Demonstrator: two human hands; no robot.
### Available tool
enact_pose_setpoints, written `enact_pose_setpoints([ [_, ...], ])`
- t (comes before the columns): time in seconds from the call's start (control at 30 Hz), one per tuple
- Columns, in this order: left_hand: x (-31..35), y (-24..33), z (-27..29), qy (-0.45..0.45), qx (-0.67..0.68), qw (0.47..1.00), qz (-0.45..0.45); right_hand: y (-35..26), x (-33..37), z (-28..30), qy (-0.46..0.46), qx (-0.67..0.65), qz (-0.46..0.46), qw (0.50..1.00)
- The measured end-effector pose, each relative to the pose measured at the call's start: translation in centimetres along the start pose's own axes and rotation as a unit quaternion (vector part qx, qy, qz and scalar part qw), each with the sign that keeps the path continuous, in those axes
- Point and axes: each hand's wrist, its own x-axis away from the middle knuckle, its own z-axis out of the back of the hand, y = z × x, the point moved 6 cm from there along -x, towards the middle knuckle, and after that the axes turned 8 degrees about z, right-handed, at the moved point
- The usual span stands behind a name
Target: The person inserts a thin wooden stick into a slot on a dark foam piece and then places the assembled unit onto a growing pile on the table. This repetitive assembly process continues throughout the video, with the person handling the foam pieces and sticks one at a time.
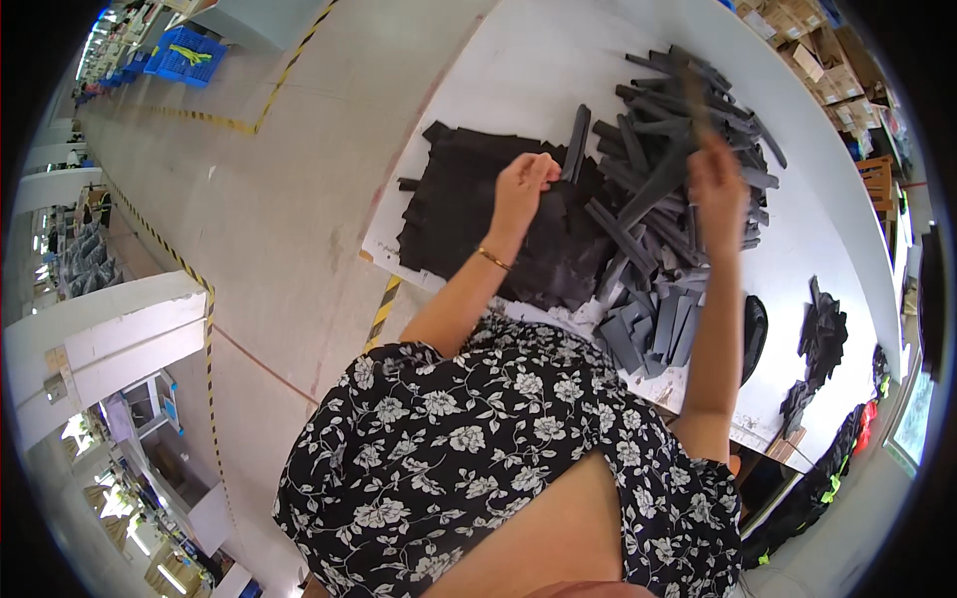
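Note:
My left hand (526,187), fingers pinched together, has a narrow folded dark grey fabric strip (577,140) at its fingertips. Below it spreads a flat layer of overlapping black fabric pieces (464,214) on the white table. My right hand (719,189) is smeared by motion. Its fingers close on a long, thin brownish stick-like thing (690,90), too blurred to name. Under and around that hand lies a loose heap of dark grey fabric strips (648,130). Shorter flat grey pieces (653,329) lie at the table's near edge.
The white table (538,75) extends away and to the right. A small bunch of black scraps (822,334) and a black oval thing (755,339) are at the right. Cardboard boxes (832,75) stand beyond. A blue crate (186,57) sits far left, past striped floor tape (267,100).

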Motion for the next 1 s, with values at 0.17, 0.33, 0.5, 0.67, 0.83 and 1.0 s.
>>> enact_pose_setpoints([
  [0.17,2.3,-1.9,5.5,-0.021,-0.444,0.881,-0.162,3.6,-1.3,7.2,0.117,0.144,-0.041,0.982],
  [0.33,3.1,-5.5,6.9,-0.052,-0.537,0.820,-0.190,5.8,7.3,-0.7,-0.216,0.022,-0.040,0.975],
  [0.5,2.1,-6.1,7.9,-0.062,-0.487,0.857,-0.161,5.4,11.9,-3.0,-0.363,0.045,-0.018,0.931],
  [0.67,2.1,-4.4,6.4,-0.102,-0.448,0.876,-0.144,5.3,12.5,-2.9,-0.373,0.045,-0.019,0.926],
  [0.83,2.3,-3.5,4.7,-0.128,-0.453,0.868,-0.159,5.3,12.4,-4.8,-0.394,0.045,0.025,0.918],
  [1.0,6.9,0.6,-3.2,-0.183,-0.464,0.816,-0.292,4.6,13.8,-11.0,-0.341,-0.128,-0.050,0.930],
])
